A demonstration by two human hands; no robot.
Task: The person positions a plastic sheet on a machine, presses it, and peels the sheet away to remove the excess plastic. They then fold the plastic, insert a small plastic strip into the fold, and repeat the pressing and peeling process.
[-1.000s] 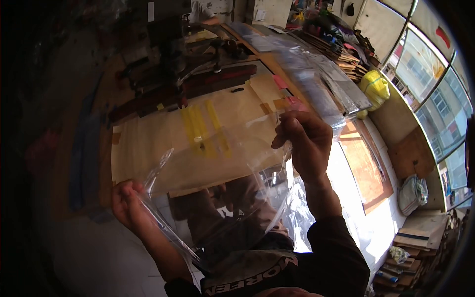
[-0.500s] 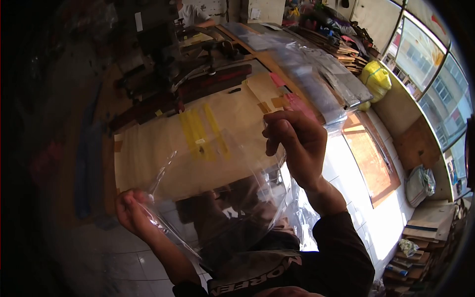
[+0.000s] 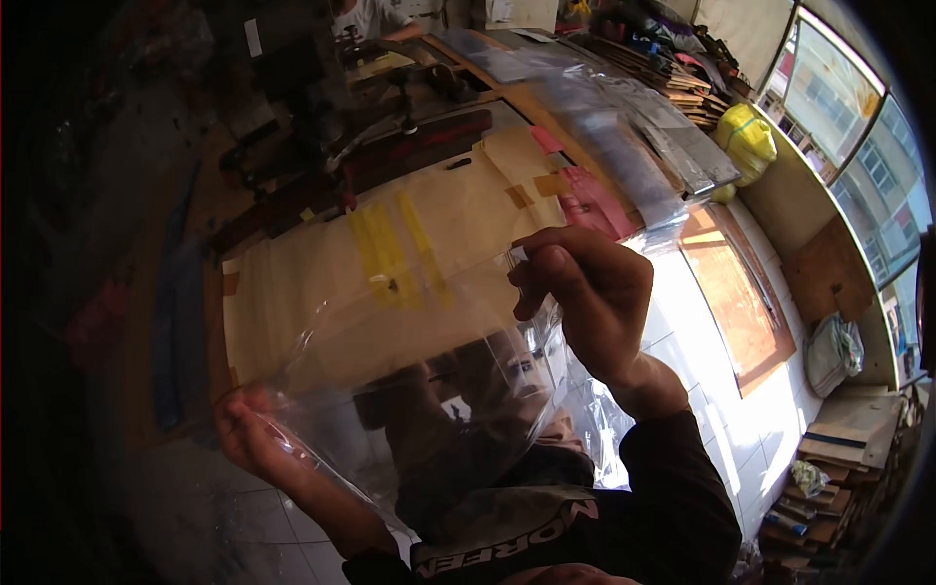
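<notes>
A clear plastic sheet [image 3: 331, 361] stretches between my two hands in front of my body. My left hand [image 3: 249, 429] pinches its left edge, low at the left. On the right, my right hand [image 3: 585, 297] is closed on the opposite upper corner, thumb against the bent fingers. Through the film shows a tan work board [image 3: 292, 283] with yellow tape strips [image 3: 385, 258] across its middle. Behind that board lies a dark red machine bar [image 3: 419, 151]. The near part of the sheet overlaps my dark shirt.
Layered clear sheets [image 3: 624, 146] cover the bench at the back right, with a pink piece [image 3: 590, 205] nearby. A yellow sack [image 3: 746, 146] stands by the window wall. Stacked boards [image 3: 848, 439] are at the lower right. Another person [image 3: 375, 19] is at the far side.
The plastic sheet is drawn flatter across the board's near edge. My left hand has moved slightly down and left; my right hand has shifted slightly, still holding its corner.
</notes>
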